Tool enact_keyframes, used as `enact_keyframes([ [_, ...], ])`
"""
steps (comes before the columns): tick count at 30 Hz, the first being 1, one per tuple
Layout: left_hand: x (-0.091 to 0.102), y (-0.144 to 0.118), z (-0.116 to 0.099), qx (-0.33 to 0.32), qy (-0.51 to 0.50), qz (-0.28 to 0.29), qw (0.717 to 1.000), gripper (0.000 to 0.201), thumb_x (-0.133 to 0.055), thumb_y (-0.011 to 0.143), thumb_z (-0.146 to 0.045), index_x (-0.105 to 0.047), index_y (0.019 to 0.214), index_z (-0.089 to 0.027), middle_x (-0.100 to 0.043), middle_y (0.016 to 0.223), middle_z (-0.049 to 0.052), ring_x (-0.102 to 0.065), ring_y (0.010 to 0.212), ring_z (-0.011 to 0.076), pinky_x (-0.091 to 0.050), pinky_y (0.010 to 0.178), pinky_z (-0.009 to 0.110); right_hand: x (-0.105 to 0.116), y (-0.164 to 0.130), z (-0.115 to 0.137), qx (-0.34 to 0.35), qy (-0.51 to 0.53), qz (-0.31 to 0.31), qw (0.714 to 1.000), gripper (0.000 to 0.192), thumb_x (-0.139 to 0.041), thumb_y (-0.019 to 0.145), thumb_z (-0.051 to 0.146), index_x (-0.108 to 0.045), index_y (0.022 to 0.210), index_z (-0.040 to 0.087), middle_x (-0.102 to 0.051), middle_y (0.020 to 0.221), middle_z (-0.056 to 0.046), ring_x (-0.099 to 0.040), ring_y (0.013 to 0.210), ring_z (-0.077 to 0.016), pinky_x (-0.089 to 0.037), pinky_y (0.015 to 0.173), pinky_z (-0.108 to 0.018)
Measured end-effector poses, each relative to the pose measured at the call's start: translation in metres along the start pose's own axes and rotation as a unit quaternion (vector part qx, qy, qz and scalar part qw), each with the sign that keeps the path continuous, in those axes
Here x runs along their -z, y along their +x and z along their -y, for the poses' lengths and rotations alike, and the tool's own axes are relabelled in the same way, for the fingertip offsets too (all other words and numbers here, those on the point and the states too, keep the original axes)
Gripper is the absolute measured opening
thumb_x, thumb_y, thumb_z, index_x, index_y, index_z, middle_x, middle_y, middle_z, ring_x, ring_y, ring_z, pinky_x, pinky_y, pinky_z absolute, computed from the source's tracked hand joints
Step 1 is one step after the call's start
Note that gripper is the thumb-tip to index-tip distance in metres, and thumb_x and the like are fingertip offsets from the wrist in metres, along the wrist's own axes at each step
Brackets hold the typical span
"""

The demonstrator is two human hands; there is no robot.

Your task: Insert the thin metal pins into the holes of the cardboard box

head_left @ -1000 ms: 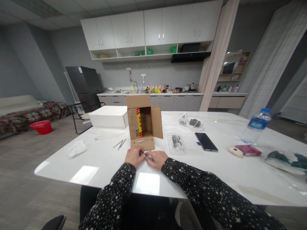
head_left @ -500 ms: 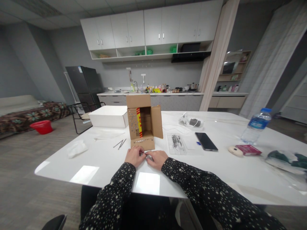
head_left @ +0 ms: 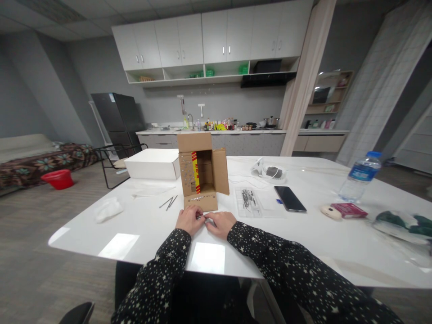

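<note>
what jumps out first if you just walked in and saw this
Two hands, left hand and right hand, meet at the near edge of the white table, pinching something small and metallic between them. Right behind them stands an open cardboard box with a red and yellow strip. To the right lie a black phone and a water bottle.

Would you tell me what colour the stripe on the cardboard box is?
Red and yellow stripe on the cardboard box, head view.
</note>
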State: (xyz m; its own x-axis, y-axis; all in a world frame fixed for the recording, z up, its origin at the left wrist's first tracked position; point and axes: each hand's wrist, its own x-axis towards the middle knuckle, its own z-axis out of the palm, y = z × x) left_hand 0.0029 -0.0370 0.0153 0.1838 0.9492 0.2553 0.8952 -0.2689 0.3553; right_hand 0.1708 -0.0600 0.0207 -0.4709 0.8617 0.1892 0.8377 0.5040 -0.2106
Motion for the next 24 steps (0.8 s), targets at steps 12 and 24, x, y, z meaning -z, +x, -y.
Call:
enact_keyframes([
  [12,-0.005,-0.0006,0.0047,-0.021,-0.007,-0.016,1.0,0.012,-0.053,0.075,-0.03,-0.062,0.078,-0.022,-0.066,0.087,0.001,-0.057,0.093,0.0209,-0.037,0.082,0.035,0.0013,-0.0011,0.0013,-0.008,0.002,0.012,1.0,0.039,-0.039,0.087,0.041,-0.059,0.119,0.03,-0.069,0.104,-0.003,-0.063,0.091,-0.0198,-0.043,0.075,-0.03],
  [24,-0.0044,0.0005,0.0061,-0.045,-0.04,-0.062,0.996,0.008,-0.054,0.077,-0.024,-0.061,0.079,-0.02,-0.066,0.082,0.002,-0.059,0.083,0.0188,-0.041,0.077,0.034,-0.0016,-0.0008,-0.0013,0.002,-0.006,-0.005,1.0,0.037,-0.039,0.087,0.042,-0.059,0.115,0.03,-0.069,0.102,-0.002,-0.063,0.088,-0.0196,-0.042,0.072,-0.029],
])
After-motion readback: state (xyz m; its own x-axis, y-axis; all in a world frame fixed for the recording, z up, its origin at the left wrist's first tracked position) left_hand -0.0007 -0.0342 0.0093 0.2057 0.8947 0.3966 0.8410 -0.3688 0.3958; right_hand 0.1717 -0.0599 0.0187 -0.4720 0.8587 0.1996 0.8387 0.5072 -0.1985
